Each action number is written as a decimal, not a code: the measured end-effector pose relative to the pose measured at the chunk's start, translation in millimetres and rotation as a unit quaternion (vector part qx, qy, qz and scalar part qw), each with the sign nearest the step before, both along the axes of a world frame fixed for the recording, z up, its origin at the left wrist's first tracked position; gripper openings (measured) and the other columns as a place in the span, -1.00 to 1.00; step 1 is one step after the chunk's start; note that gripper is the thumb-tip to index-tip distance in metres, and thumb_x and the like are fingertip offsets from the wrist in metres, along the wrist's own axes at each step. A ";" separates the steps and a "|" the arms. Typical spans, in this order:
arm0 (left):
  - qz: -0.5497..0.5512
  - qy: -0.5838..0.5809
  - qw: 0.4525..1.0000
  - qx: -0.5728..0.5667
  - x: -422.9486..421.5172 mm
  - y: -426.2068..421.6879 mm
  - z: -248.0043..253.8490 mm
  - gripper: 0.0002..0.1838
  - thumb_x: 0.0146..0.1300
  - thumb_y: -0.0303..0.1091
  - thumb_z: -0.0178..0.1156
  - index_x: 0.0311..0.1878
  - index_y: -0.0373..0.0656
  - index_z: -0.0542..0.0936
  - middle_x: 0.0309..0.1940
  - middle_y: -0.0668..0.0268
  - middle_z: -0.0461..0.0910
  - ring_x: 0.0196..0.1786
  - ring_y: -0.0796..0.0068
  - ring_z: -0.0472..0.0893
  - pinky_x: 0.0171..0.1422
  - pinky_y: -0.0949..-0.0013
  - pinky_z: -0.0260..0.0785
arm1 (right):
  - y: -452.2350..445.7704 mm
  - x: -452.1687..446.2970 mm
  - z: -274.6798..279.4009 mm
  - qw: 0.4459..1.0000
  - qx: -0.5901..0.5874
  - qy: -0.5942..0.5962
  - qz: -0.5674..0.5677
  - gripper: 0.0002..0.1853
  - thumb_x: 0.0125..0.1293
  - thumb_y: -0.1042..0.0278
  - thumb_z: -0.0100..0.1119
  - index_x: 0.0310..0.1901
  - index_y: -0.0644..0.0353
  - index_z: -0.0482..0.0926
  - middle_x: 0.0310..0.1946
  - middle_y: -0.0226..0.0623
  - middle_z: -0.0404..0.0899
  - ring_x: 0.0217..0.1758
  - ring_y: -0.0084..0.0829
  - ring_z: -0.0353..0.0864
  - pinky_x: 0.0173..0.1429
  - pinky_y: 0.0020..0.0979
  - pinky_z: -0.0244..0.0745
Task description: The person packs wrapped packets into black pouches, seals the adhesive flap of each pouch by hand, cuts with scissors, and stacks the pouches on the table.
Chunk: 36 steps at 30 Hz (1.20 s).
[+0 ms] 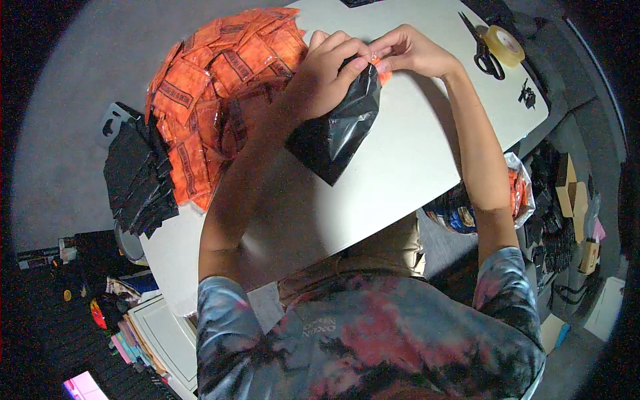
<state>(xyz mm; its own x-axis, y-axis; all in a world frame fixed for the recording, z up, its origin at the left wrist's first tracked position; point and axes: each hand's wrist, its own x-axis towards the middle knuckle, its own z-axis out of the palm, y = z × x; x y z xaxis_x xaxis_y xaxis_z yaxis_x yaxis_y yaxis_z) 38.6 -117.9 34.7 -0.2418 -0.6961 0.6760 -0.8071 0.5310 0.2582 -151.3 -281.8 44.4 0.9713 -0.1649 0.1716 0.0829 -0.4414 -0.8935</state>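
Note:
Above the white table (400,153), my left hand (333,63) is closed on the upper edge of a black plastic bag (340,133), which hangs with one corner pointing down. My right hand (410,57) pinches a small orange packet (383,72) at the bag's top; most of that packet is hidden by the bag and fingers. Both hands almost touch there. Left of my left forearm lies a large pile of orange packets (175,93) with dark printed labels. A stack of black bags (137,173) rests at the table's left edge.
Black scissors (487,57) and a roll of clear tape (505,45) lie at the table's far right, with small black bits (527,95) nearby. Below the right edge stands a clear bag of packets (523,190). Cardboard pieces (567,183) are further right. A white drawer unit (163,333) is lower left.

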 end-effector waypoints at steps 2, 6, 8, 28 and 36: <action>-0.002 0.010 1.000 -0.007 0.0 0.1 -1.3 -0.83 0.49 -0.25 0.16 -0.06 -0.09 0.65 -0.08 0.26 0.60 0.03 0.17 0.47 0.23 0.17 0.27 | 5.8 3.8 1.9 0.999 0.025 0.007 0.022 -0.64 0.23 0.57 0.45 0.10 0.23 0.78 -0.08 -0.34 0.81 -0.04 -0.55 0.71 0.14 -0.40 0.65; 0.026 0.017 0.999 -0.022 -0.8 1.8 -0.8 -0.87 0.49 -0.29 0.17 -0.05 -0.07 0.64 -0.11 0.23 0.56 0.01 0.10 0.43 0.22 0.11 0.29 | 7.2 9.5 -7.0 0.998 0.009 -0.024 0.057 -0.54 0.27 0.58 0.40 0.23 0.32 0.68 -0.04 -0.29 0.81 -0.04 -0.59 0.73 0.15 -0.47 0.63; 0.036 0.011 0.999 -0.037 -1.3 1.5 -0.7 -0.88 0.48 -0.29 0.18 -0.06 -0.06 0.64 -0.12 0.22 0.55 0.00 0.10 0.42 0.21 0.11 0.29 | 8.7 10.2 -7.8 0.998 0.028 -0.012 0.049 -0.50 0.26 0.60 0.39 0.27 0.32 0.65 -0.02 -0.27 0.80 -0.02 -0.60 0.72 0.17 -0.48 0.62; 0.048 0.184 0.926 0.326 41.0 -12.4 -48.2 -0.29 0.41 -0.32 0.39 0.49 -0.24 0.24 0.22 0.03 0.64 0.25 0.27 0.65 0.38 0.16 0.50 | 5.1 18.7 -18.5 0.995 0.101 -0.011 -0.011 -0.46 0.52 0.09 0.29 0.40 0.21 0.54 0.29 -0.22 0.66 0.33 -0.40 0.63 0.42 -0.34 0.52; -0.055 0.406 0.905 0.113 21.0 -10.0 -5.5 -0.43 0.25 -0.59 0.47 0.30 -0.27 0.48 0.01 0.09 0.74 0.08 0.34 0.75 0.20 0.34 0.64 | 27.1 19.7 -1.1 0.986 0.034 -0.052 -0.152 -0.50 0.37 0.17 0.48 0.22 0.31 0.66 0.05 -0.24 0.79 0.07 -0.50 0.72 0.25 -0.45 0.56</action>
<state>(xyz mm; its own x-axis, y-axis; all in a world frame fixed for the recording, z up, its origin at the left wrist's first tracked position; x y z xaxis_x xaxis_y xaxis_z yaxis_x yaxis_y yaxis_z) 59.6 -127.9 29.3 0.1945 -0.8404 0.5058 -0.2477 0.4569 0.8543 -131.6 -254.7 43.3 0.8530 -0.4605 0.2457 0.0487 -0.3985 -0.9159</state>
